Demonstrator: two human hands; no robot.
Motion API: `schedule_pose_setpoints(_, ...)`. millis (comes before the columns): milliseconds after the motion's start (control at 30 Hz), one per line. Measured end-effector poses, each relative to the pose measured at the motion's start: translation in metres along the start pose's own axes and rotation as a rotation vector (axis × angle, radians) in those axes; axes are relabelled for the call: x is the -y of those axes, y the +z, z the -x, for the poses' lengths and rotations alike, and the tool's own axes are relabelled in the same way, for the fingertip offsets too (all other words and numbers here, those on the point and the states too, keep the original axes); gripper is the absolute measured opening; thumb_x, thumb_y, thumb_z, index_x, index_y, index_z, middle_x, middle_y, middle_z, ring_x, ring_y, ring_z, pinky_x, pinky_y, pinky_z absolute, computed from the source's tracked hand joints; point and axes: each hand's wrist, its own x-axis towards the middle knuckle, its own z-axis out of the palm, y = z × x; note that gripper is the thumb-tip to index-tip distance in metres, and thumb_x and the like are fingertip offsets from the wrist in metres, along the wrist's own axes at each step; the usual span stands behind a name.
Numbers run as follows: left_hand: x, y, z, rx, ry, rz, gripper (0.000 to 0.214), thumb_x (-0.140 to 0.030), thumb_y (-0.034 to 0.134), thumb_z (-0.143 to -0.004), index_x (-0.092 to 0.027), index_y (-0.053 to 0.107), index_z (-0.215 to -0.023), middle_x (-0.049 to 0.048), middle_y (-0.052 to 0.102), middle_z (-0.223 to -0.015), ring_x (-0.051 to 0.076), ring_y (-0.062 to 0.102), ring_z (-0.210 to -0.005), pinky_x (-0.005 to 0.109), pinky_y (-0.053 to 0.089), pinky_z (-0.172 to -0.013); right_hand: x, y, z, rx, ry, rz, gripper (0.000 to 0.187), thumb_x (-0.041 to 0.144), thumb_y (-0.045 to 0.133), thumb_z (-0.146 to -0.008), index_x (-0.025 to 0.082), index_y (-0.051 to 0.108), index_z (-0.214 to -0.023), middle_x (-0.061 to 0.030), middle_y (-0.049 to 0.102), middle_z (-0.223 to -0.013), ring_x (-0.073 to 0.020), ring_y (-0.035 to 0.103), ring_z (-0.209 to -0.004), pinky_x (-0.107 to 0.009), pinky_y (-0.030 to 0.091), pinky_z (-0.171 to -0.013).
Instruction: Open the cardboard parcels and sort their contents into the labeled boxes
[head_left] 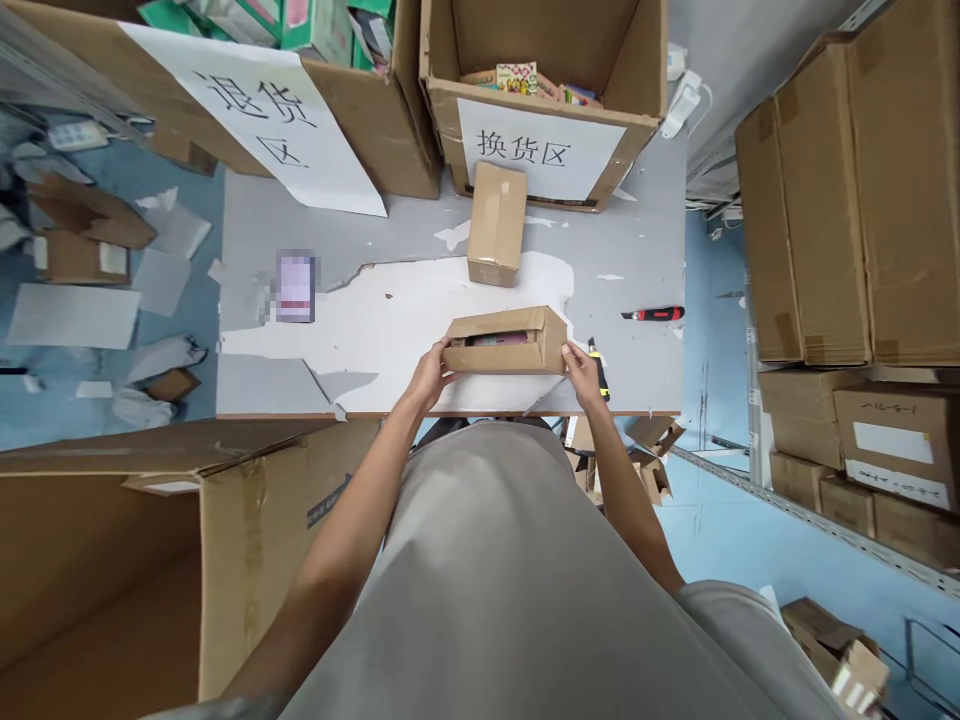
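Observation:
A small cardboard box [510, 342] lies on its side near the table's front edge, its open face toward me with coloured contents showing inside. My left hand [429, 372] grips its left end, fingers curled round the corner. My right hand [581, 368] holds its right end the same way. A second, sealed cardboard box [496, 224] stands farther back on the grey table [637, 250].
A red utility knife [654, 314] lies right of the box, and a yellow-black tool [598, 362] sits by my right hand. Large labelled cartons [540, 150] line the table's back. A big open carton [150, 560] stands at lower left. Stacked boxes [847, 200] fill shelves at right.

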Motion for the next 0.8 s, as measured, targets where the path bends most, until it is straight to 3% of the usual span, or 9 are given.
schedule_pose_setpoints(200, -0.02, -0.059, 0.014, -0.063, 0.162, -0.188, 0.052, -0.067, 0.067, -0.1, -0.026, 0.077, -0.13, 0.0131, 0.072, -0.153, 0.033, 0.066, -0.145, 0.051, 0.062, -0.116, -0.008, 0.076, 0.007, 0.135, 0.118, -0.043, 0.071, 0.072, 0.062, -0.104, 0.018, 0.077, -0.147, -0.0164, 0.081, -0.148, -0.0248, 0.077, -0.132, -0.04, 0.068, -0.104)
schedule_pose_setpoints(300, -0.021, -0.075, 0.013, -0.105, 0.156, -0.245, 0.057, -0.066, 0.071, -0.099, -0.027, 0.074, -0.141, 0.0151, 0.068, -0.161, 0.036, 0.061, -0.153, 0.054, 0.061, -0.117, -0.003, 0.114, -0.002, 0.153, 0.133, 0.073, 0.058, 0.058, 0.06, -0.107, 0.016, 0.08, -0.141, -0.0151, 0.085, -0.138, -0.0228, 0.079, -0.127, -0.04, 0.066, -0.107)
schedule_pose_setpoints(367, -0.018, -0.078, 0.011, -0.088, 0.145, -0.25, 0.065, -0.066, 0.075, -0.097, -0.027, 0.07, -0.148, 0.0171, 0.065, -0.165, 0.038, 0.06, -0.155, 0.054, 0.063, -0.115, 0.001, 0.125, -0.004, 0.135, 0.119, 0.127, 0.05, 0.05, 0.06, -0.106, 0.014, 0.083, -0.133, -0.0161, 0.086, -0.136, -0.0241, 0.078, -0.128, -0.043, 0.063, -0.114)
schedule_pose_setpoints(433, -0.015, -0.078, 0.01, -0.07, 0.15, -0.233, 0.069, -0.065, 0.077, -0.096, -0.026, 0.067, -0.152, 0.0182, 0.063, -0.167, 0.039, 0.059, -0.156, 0.055, 0.063, -0.115, 0.007, 0.122, 0.0, 0.1, 0.087, 0.146, 0.049, 0.047, 0.061, -0.106, 0.013, 0.083, -0.133, -0.0187, 0.083, -0.143, -0.0253, 0.076, -0.134, -0.044, 0.061, -0.119)
schedule_pose_setpoints(500, -0.012, -0.078, 0.01, -0.066, 0.162, -0.215, 0.069, -0.061, 0.077, -0.096, -0.024, 0.066, -0.154, 0.0188, 0.061, -0.17, 0.039, 0.06, -0.156, 0.055, 0.063, -0.116, 0.016, 0.11, 0.01, 0.077, 0.013, 0.167, 0.053, 0.047, 0.062, -0.106, 0.014, 0.079, -0.145, -0.0209, 0.076, -0.157, -0.0258, 0.074, -0.14, -0.044, 0.062, -0.118)
schedule_pose_setpoints(633, -0.01, -0.079, 0.009, -0.052, 0.186, -0.233, 0.067, -0.059, 0.077, -0.095, -0.023, 0.067, -0.151, 0.0192, 0.063, -0.169, 0.039, 0.064, -0.151, 0.057, 0.064, -0.115, 0.041, 0.087, 0.028, 0.145, -0.215, 0.281, 0.065, 0.045, 0.072, -0.103, 0.025, 0.067, -0.164, -0.0182, 0.061, -0.175, -0.0264, 0.071, -0.144, -0.046, 0.064, -0.113)
schedule_pose_setpoints(800, -0.007, -0.09, 0.007, -0.025, 0.222, -0.258, 0.069, -0.056, 0.082, -0.088, -0.022, 0.071, -0.148, 0.0199, 0.068, -0.163, 0.039, 0.069, -0.145, 0.059, 0.064, -0.116, 0.074, 0.088, 0.017, 0.206, -0.416, 0.511, 0.041, 0.041, 0.068, -0.11, 0.025, 0.079, -0.146, -0.0145, 0.071, -0.164, -0.0265, 0.064, -0.152, -0.048, 0.056, -0.125)
